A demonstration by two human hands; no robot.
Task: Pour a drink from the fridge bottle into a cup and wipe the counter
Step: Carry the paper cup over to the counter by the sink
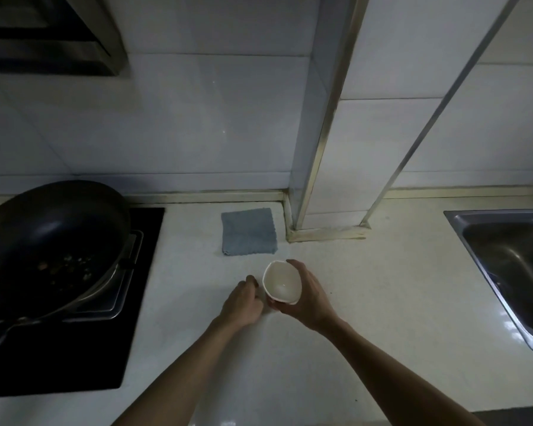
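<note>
Right hand [305,298] wraps the wall of small white ceramic cup [282,282], probably light, rigid, breakable; left hand [243,302] loosely curled, empty.

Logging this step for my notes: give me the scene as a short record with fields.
cup: white, looks empty, tilted, held by right hand
left hand: beside cup, fingers curled, contact unclear
cloth: blue-grey, flat on counter behind cup
wok: on hob, left
sink: far right
bottle: not in view
</note>
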